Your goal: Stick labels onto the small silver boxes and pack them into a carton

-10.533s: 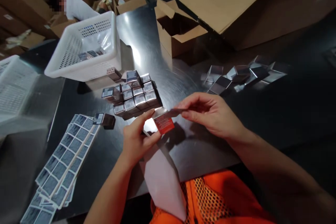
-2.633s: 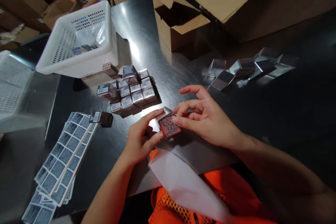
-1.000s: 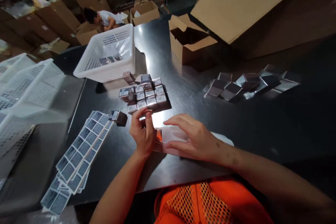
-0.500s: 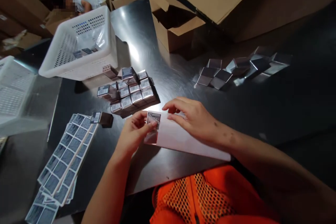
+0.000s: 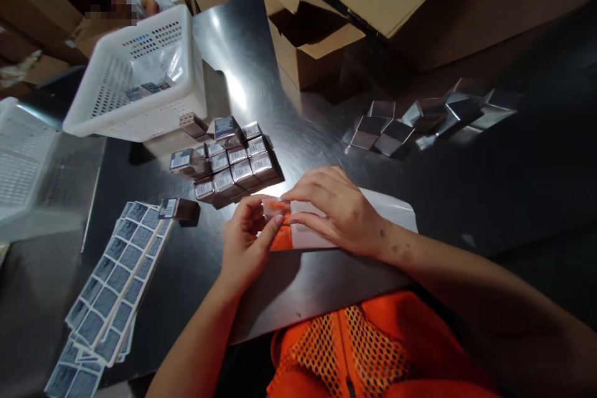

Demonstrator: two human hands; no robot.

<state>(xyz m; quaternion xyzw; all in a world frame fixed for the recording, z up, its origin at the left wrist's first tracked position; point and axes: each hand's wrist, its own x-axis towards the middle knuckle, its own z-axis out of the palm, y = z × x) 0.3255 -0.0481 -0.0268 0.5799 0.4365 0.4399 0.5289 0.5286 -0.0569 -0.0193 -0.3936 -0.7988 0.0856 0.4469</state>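
Head view: left hand (image 5: 247, 242) pinches a small orange-sided box (image 5: 281, 236) against the white backing strip (image 5: 373, 214), which the right hand (image 5: 333, 211) presses flat on the steel table (image 5: 303, 118). Box lies between both hands; strip's long axis runs rightward; box's own axis unclear

No print could be read: the barcode labels on the stacked small boxes (image 5: 233, 165) and the sticker sheets (image 5: 112, 286) were too small and blurred.
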